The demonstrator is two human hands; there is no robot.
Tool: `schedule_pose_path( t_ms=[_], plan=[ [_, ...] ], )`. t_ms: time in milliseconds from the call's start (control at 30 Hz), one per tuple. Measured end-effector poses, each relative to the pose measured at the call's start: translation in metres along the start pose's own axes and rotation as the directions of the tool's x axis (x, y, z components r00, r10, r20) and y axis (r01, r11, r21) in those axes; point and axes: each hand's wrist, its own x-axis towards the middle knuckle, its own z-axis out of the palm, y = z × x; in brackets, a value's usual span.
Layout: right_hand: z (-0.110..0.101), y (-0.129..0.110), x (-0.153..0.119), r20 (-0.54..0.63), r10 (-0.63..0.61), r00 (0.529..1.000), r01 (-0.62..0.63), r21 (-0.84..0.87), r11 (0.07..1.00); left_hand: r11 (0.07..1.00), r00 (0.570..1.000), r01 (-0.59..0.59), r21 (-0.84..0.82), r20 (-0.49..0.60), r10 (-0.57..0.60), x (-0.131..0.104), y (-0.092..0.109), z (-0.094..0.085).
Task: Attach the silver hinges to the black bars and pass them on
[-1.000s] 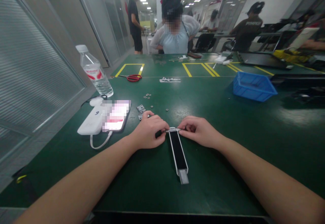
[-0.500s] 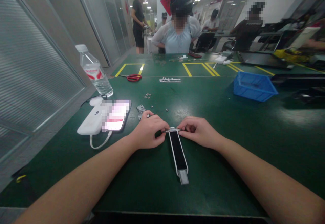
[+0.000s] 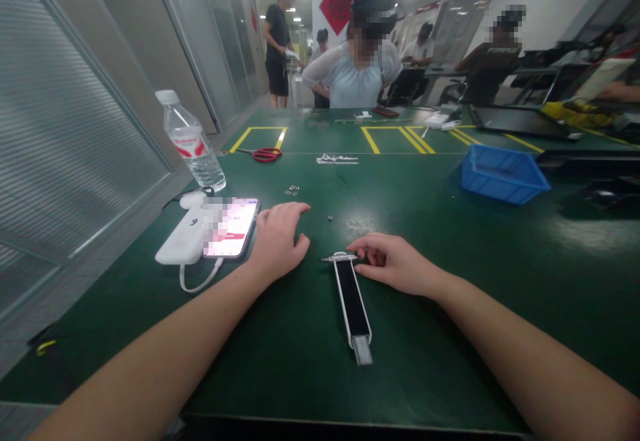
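A long white-framed piece with a black strip (image 3: 353, 301) lies on the green table, with a grey tab (image 3: 363, 350) at its near end. A thin metal rod (image 3: 340, 258) crosses its far end, and a pointed tip sticks out to the left. My right hand (image 3: 393, 262) rests on the table with its fingers curled around the rod's right end. My left hand (image 3: 280, 236) is off the piece, thumb and fingers apart, beside the phone (image 3: 233, 228). It covers the spot where small metal blocks lay. A small nut (image 3: 330, 218) sits between the hands.
Small rings (image 3: 293, 190) lie beyond my left hand. A white power bank (image 3: 180, 238) and a water bottle (image 3: 195, 151) stand left. Red-handled scissors (image 3: 267, 155), white strips (image 3: 337, 159) and a blue bin (image 3: 504, 173) are farther back. A person (image 3: 356, 74) is across the table.
My left hand has let go of the rod's left end and moved left and away from me, its fingers spreading over the metal blocks. My right hand stays almost in place.
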Motion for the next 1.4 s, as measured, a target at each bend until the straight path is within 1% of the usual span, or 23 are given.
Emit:
schedule_pose_path(
  t_ms=[67, 167, 267, 333, 467, 700, 833, 1033, 1133, 1233, 1300, 1400],
  plan=[
    [0.000, 0.000, 0.000, 0.008, -0.004, 1.000, 0.004, 0.000, 1.000, 0.997, 0.998, 0.062, 0.054, -0.011, -0.062, 0.002, -0.006, 0.001],
    [-0.001, -0.001, 0.000, 0.015, -0.014, 1.000, 0.015, -0.008, 1.000, 0.987, 0.991, 0.132, 0.093, 0.013, -0.134, 0.005, -0.016, 0.000],
    [-0.002, -0.002, -0.001, 0.010, -0.022, 1.000, 0.022, -0.012, 1.000, 0.975, 0.982, 0.186, 0.125, -0.013, -0.186, 0.005, -0.019, 0.000],
    [-0.002, -0.002, -0.001, 0.010, -0.021, 1.000, 0.021, -0.009, 1.000, 0.972, 0.982, 0.186, 0.144, -0.012, -0.186, 0.005, -0.018, 0.000],
    [-0.004, -0.002, -0.001, 0.014, 0.004, 1.000, -0.004, 0.014, 1.000, 0.971, 0.986, 0.158, 0.179, 0.032, -0.166, 0.004, -0.017, 0.001],
    [-0.005, 0.001, -0.001, 0.027, 0.081, 0.996, -0.084, 0.133, 0.988, 0.982, 0.982, 0.140, 0.126, 0.113, -0.154, 0.006, -0.025, -0.003],
    [-0.004, 0.002, -0.001, 0.025, 0.080, 0.996, -0.083, 0.142, 0.986, 0.994, 0.983, 0.100, 0.055, 0.152, -0.107, 0.006, -0.025, -0.003],
    [-0.006, 0.001, -0.002, 0.017, 0.056, 0.998, -0.057, 0.047, 0.997, 0.987, 0.985, 0.025, -0.160, 0.174, 0.004, 0.003, -0.019, -0.002],
    [-0.006, 0.000, -0.002, 0.022, 0.043, 0.999, -0.044, 0.035, 0.998, 0.953, 0.970, -0.075, -0.293, 0.201, 0.138, 0.002, -0.015, -0.002],
    [-0.006, 0.000, -0.002, 0.017, 0.038, 0.999, -0.038, 0.026, 0.999, 0.897, 0.928, -0.183, -0.403, 0.231, 0.293, 0.001, -0.011, -0.003],
    [-0.006, 0.001, -0.002, 0.017, 0.039, 0.999, -0.039, 0.021, 0.999, 0.887, 0.912, -0.219, -0.407, 0.238, 0.334, 0.001, -0.009, -0.005],
    [-0.005, 0.001, -0.001, 0.018, 0.038, 0.999, -0.039, 0.025, 0.999, 0.925, 0.917, -0.226, -0.305, 0.254, 0.308, 0.000, -0.007, -0.010]
  ],
)
